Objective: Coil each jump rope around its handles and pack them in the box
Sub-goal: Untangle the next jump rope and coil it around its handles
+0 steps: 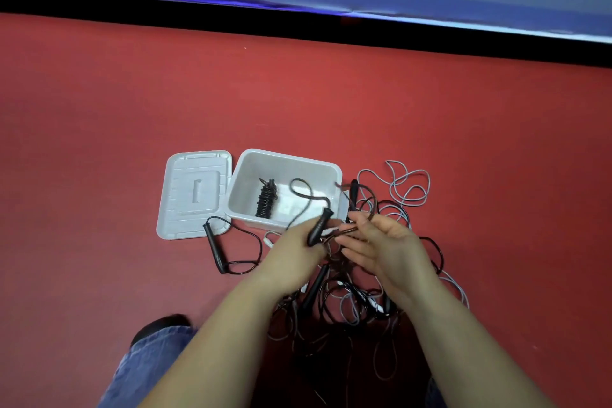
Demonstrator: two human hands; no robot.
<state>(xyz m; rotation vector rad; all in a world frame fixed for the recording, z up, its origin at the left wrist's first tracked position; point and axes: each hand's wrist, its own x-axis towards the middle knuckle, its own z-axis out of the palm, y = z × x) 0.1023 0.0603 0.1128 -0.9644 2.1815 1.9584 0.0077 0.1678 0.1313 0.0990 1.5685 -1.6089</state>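
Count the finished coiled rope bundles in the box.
1. A single coiled black rope bundle lies on the floor of the white box, left of centre. The raised handle and cord block part of the box's right side, so another could be hidden.

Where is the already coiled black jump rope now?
In the head view, the coiled black jump rope lies inside the open grey plastic box, toward its left side, beyond the hands, with the grey lid left of the box.

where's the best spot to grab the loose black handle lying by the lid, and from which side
Probably mid-shaft on the black handle, coming from above with fingers across its width. It lies flat on the red floor, slanted, its upper end overlapping the lid corner. The shaft is bare there; its cord leaves from both ends, so a middle grip avoids the loops.
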